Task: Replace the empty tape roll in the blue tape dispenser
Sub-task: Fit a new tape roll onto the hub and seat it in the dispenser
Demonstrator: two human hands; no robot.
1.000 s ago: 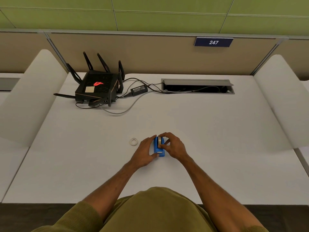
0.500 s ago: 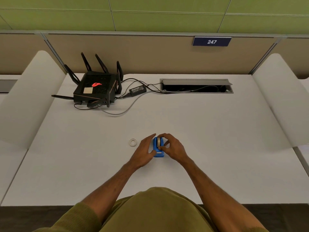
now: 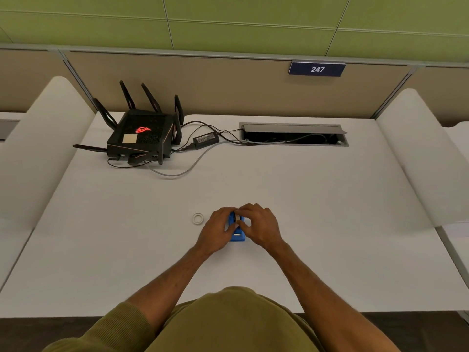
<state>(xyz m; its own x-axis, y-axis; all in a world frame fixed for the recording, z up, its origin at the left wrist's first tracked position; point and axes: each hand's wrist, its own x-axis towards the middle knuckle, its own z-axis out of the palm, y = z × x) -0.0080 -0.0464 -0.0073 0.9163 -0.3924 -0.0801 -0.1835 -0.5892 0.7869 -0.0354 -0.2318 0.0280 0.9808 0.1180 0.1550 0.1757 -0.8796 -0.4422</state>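
A small blue plastic tape dispenser (image 3: pixel 237 235) sits on the white tabletop (image 3: pixel 317 212), near the middle of the front edge and a little back from it. A roll of tape (image 3: pixel 237 218) shows in its upper part, pale and mostly hidden by fingers, so how fully it is seated cannot be told.

The person's left hand (image 3: pixel 215 231) is pressed against the dispenser's left side, fingers curled together around the body and the thumb laid across toward the roll. The right hand (image 3: pixel 258 228) grips from the right side, its fingers bent close together over the top of the roll and touching it. The fingertips of the two hands nearly meet above the dispenser.

Just beside the left hand, toward the left edge of the tabletop, an empty white cardboard tape core (image 3: pixel 198 218) lies flat, apart from the dispenser.

Toward the back left corner stands a black router with upright antennas (image 3: pixel 142 135), a black power brick (image 3: pixel 206 139) beside it. Along the back edge a recessed grey cable tray (image 3: pixel 294 128) is open, with cables (image 3: pixel 279 142) running into it. A blue sign reading 247 (image 3: pixel 317 69) hangs on the partition behind.
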